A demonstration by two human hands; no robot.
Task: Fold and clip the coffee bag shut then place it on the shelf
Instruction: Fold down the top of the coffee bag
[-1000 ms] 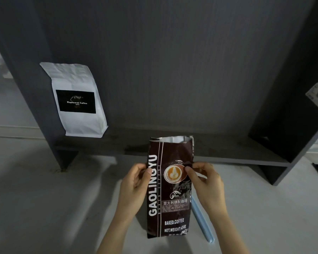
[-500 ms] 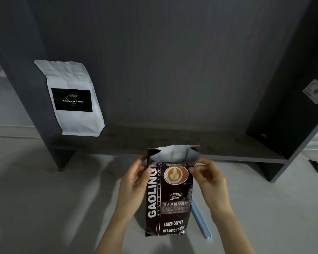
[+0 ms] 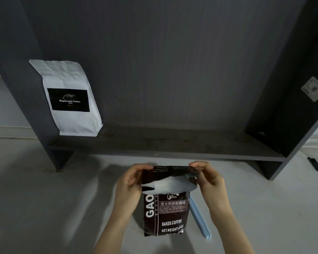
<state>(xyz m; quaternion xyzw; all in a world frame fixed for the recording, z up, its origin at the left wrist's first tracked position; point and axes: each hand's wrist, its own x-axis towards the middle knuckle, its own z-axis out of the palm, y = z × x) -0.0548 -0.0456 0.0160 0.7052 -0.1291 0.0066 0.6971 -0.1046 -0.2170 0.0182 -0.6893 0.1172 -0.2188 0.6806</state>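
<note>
A dark brown coffee bag [image 3: 166, 211] with white lettering stands upright on the pale floor in front of me. Its top is folded forward and down, so the silvery inside of the flap faces me. My left hand [image 3: 129, 182] pinches the fold's left corner and my right hand [image 3: 208, 177] pinches its right corner. A long light blue bag clip [image 3: 200, 219] lies on the floor just right of the bag, partly behind it. The dark grey shelf board [image 3: 173, 145] runs across just beyond the bag.
A white coffee bag [image 3: 70, 98] with a black label stands at the shelf's left end, leaning on the left side panel. The unit's right side panel [image 3: 290, 114] carries a white sticker. A dark object [image 3: 316, 165] lies on the floor at far right.
Both hands moved up from the bag's sides to its top corners and bent the open top forward and down. The logo on the front is now covered by the flap.
</note>
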